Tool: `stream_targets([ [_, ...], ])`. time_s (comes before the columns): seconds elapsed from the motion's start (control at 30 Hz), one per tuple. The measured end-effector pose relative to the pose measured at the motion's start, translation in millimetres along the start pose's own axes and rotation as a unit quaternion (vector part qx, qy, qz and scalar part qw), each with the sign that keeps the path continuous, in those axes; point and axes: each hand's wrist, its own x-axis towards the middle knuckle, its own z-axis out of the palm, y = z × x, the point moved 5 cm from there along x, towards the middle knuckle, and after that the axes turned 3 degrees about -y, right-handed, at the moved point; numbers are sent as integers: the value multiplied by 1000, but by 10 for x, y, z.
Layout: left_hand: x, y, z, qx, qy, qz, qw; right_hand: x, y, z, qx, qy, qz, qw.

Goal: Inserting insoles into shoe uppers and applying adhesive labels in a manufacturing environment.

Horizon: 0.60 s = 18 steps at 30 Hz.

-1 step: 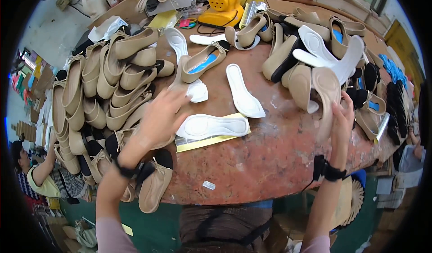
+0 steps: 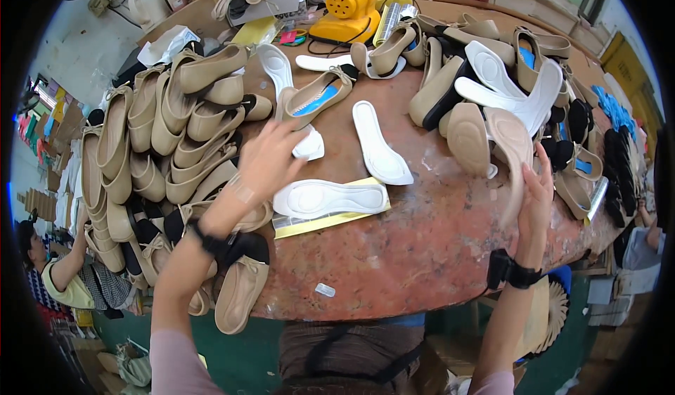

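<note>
My right hand [image 2: 537, 195] is closed on the edge of a beige insole [image 2: 510, 136], which stands tilted on the right of the table. Beside that insole lies another beige insole [image 2: 467, 138], and behind them are white insoles [image 2: 492, 94]. My left hand [image 2: 271, 157], fingers apart and holding nothing I can see, hovers just below a beige flat shoe [image 2: 318, 101] with a blue patch inside. A white insole [image 2: 330, 197] rests on a yellow-edged sheet [image 2: 292, 228] in front of me. Another white insole [image 2: 380, 142] lies farther back.
A large pile of beige flats [image 2: 179, 124] fills the table's left side, with one shoe [image 2: 242, 296] at the near edge. More shoes [image 2: 439, 93] crowd the right. A yellow blower [image 2: 349, 8] stands at the back. At far left, a person [image 2: 67, 275] is partly visible.
My left hand has shifted slightly up and to the right, toward the shoe with the blue patch. The insole in my right hand has tilted a little; that hand has barely moved.
</note>
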Motion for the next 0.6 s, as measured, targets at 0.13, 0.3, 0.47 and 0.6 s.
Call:
stream_targets([
  [0.13,789,-504,818,200,-20,-111,973,-95,73,-382,104,-88,105,985],
  [0.3,895,-729,754,-25,0,-218,976,-411,28,-504,-39,-134,89,986],
  [0.47,197,104,-219,-148,115,-70,980,-653,295,-340,-122,-127,97,980],
  [0.6,-714,832,-530,-245,142,-88,955,-716,477,-515,97,-98,153,979],
])
